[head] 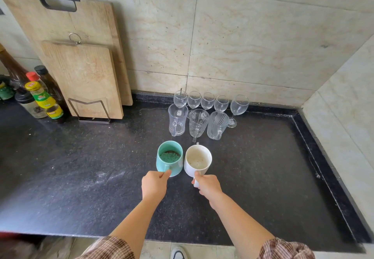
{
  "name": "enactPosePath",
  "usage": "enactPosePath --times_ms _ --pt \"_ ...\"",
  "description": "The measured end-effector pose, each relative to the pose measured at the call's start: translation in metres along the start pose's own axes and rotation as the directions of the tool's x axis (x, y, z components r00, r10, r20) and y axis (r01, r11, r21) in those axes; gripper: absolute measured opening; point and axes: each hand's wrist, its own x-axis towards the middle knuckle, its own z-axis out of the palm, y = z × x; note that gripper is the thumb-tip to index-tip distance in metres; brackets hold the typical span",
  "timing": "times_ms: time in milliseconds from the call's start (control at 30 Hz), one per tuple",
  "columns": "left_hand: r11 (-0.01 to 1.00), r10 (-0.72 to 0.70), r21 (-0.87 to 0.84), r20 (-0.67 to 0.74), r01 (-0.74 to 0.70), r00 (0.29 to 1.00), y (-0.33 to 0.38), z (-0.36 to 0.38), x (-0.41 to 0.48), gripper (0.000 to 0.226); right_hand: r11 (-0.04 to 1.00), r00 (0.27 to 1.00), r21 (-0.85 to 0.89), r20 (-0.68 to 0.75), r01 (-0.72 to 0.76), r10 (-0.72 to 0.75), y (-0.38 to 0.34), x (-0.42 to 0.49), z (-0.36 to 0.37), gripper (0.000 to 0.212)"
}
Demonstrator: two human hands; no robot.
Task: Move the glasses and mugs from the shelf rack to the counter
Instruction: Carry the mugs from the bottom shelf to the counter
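A teal mug (169,157) and a white mug (198,160) stand side by side on the black counter (81,167). My left hand (154,185) grips the teal mug's handle. The white mug's handle is in the grip of my right hand (206,185). Behind them stand three clear glass mugs (197,123) in a row, and several wine glasses (207,101) line the wall behind those. The shelf rack is out of view.
Two wooden cutting boards (81,72) lean on the wall at the left in a wire stand. Sauce bottles (43,101) cluster at the far left. The tiled wall corner (303,101) bounds the counter on the right, and the counter's front edge (182,238) is close to me.
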Motion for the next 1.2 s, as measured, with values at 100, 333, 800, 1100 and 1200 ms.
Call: enactPosePath --times_ms 100,333,800,1100,1200 --pt "1.000 -0.001 0.013 -0.007 0.002 1.000 0.003 0.003 -0.002 0.058 0.999 1.000 -0.043 -0.010 0.007 -0.008 0.000 0.000 -0.001 0.036" --pt "0.993 -0.023 0.117 0.049 0.017 0.999 0.007 -0.003 0.003 0.052 0.775 0.948 -0.605 -0.100 0.184 -0.302 -0.018 -0.016 -0.015 0.038" --pt "0.996 -0.004 0.084 -0.349 0.036 0.937 -0.050 -0.168 -0.092 0.038 0.253 0.625 -0.643 0.452 0.723 -0.636 -0.081 -0.136 0.104 0.022" --pt "0.983 -0.085 0.066 -0.668 0.172 0.740 -0.186 -0.309 -0.254 0.034 -0.058 0.304 -0.439 0.705 0.897 -0.641 -0.027 -0.320 0.251 0.023" --pt "0.961 -0.143 0.054 -0.744 0.272 0.653 -0.239 -0.353 -0.316 0.035 -0.184 0.162 -0.344 0.765 0.921 -0.623 0.000 -0.388 0.300 0.029"
